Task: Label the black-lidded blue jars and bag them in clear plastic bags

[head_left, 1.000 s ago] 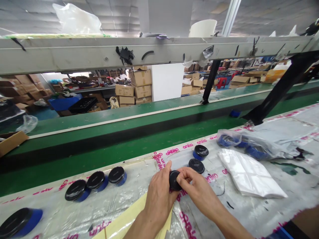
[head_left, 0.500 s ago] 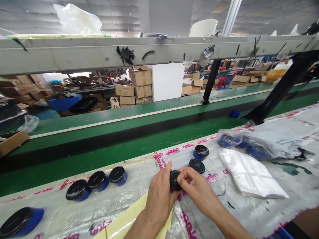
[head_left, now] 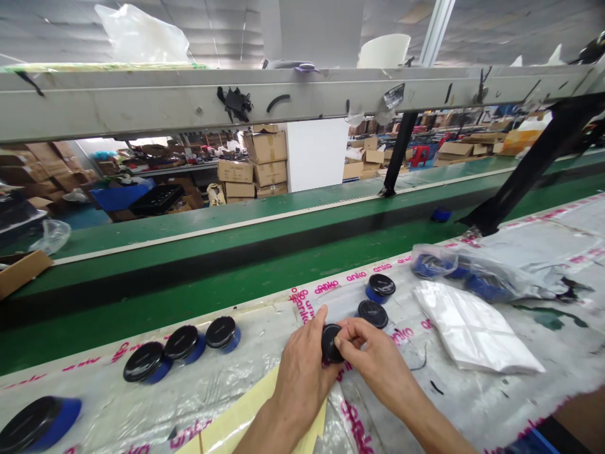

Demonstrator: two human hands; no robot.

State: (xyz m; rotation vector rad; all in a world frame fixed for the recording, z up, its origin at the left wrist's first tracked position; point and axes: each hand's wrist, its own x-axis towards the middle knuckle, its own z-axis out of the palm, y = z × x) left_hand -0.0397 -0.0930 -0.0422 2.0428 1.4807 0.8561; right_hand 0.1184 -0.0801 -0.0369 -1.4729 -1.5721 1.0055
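Between my hands is a small round container with a black lid, its top facing up toward me. My left hand wraps its left side, the index finger pointing forward past it. From the right, my right hand presses thumb and fingertips against the lid's edge. Whatever the fingertips pinch there is too small to make out. Under my left forearm lies a yellow sheet. Just beyond my right hand stand two similar black-lidded blue containers, a nearer one and a farther one.
Several more lidded containers stand to the left on the plastic-covered table. On the right lie white plastic bags and a clear bag with blue containers. A green conveyor runs behind, beneath a grey beam and black struts.
The view has shifted very slightly. Both hands keep the same hold on the container, and the other containers stay where they were.
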